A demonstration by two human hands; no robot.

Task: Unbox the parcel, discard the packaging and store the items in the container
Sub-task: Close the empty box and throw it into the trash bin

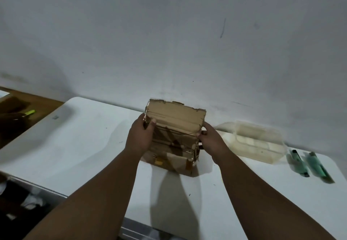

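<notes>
White table (78, 145) bears the parcel (173, 140); both hands' fingers (150, 122) grip its sides.

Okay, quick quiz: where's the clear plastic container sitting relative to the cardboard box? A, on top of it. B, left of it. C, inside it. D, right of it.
D: the clear container sits on the white table to the right of the cardboard box, just beyond the right hand.

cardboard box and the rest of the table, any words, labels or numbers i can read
None can be read.
Cardboard box: brown tape and a small yellow patch, no lettering that shows.
Two green pens: too blurred to tell.
Clear plastic container: no print visible.
</notes>
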